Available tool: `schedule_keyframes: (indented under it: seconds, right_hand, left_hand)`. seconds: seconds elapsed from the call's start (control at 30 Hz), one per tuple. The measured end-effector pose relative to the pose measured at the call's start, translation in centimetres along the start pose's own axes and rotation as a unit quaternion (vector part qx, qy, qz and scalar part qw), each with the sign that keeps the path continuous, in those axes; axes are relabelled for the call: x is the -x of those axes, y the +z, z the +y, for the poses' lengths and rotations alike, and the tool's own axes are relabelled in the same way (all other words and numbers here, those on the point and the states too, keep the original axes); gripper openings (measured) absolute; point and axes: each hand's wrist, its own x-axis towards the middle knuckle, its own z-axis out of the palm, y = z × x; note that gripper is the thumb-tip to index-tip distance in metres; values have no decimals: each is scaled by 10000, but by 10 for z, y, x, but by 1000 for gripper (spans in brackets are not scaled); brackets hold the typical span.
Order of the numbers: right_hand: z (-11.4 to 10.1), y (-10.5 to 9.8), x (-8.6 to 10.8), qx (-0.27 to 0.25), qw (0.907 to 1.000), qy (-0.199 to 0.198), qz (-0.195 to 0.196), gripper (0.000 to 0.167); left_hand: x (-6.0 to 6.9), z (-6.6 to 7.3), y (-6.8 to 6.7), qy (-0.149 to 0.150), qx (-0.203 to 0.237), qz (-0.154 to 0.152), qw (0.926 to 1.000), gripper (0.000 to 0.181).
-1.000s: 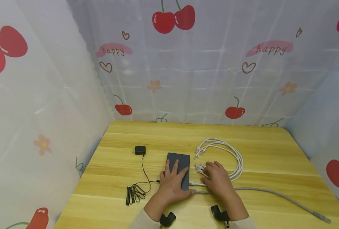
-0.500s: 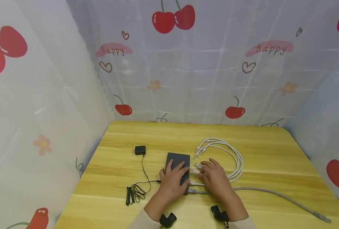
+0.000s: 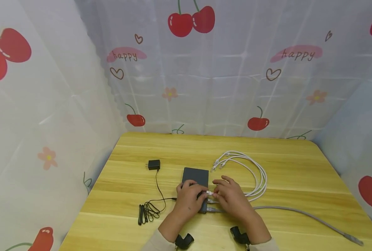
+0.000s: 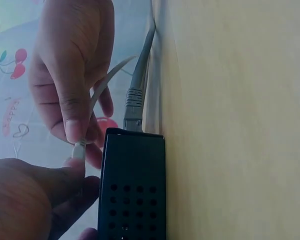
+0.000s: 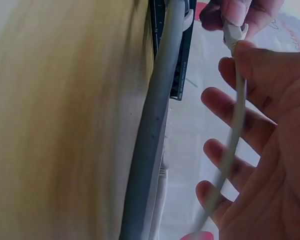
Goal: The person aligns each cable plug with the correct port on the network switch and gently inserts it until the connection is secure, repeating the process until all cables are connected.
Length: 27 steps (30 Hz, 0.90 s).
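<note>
A dark network switch (image 3: 196,175) lies on the table, partly covered by my left hand (image 3: 187,200). Between thumb and fingers, the left hand pinches the clear plug of a white network cable (image 3: 209,192), just above the switch. My right hand (image 3: 233,198) pinches the same cable right behind that plug; its other fingers are spread in the right wrist view. The plug is apart from the row of ports (image 5: 179,75). Lower on the same side, a grey network cable (image 4: 133,107) sits plugged into the switch, with a white plug (image 3: 211,201) beside it.
Looped white network cables (image 3: 262,174) lie behind the right hand. The grey cable's loose end (image 3: 352,238) reaches the table's right front. To the left are a black power adapter (image 3: 154,165) and its coiled cord (image 3: 148,212). Cherry-patterned curtains (image 3: 211,87) surround the table.
My right hand has drawn one white plug from the bunch toward the switch. The left hand's spread fingers have left the switch's top and curled to pinch that plug.
</note>
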Motion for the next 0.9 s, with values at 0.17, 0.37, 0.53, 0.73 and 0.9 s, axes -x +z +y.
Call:
schedule_keyframes:
  seconds: [0.17,0.37,0.53,0.73,0.9]
  right_hand:
    - [-1,0,1,-279,9995,103,-47,15]
    - [-3,-1,1,-387,9990,185,-81,15]
    - [-3,0,1,-442,9987,243,-86,13]
    - [2,0,1,-6,9998,188,89,14]
    - [5,-1,2,445,9980,420,147,11]
  left_hand:
    - [0,3,-1,33,-30,2,10000,19]
    - [-1,5,-3,-35,-11,46,10000,14]
    - [-1,5,-1,-80,-86,30,9999,11]
    - [1,2,0,-435,-455,-392,9972,39]
    - [1,1,0,-708,-660,-997,9903,66]
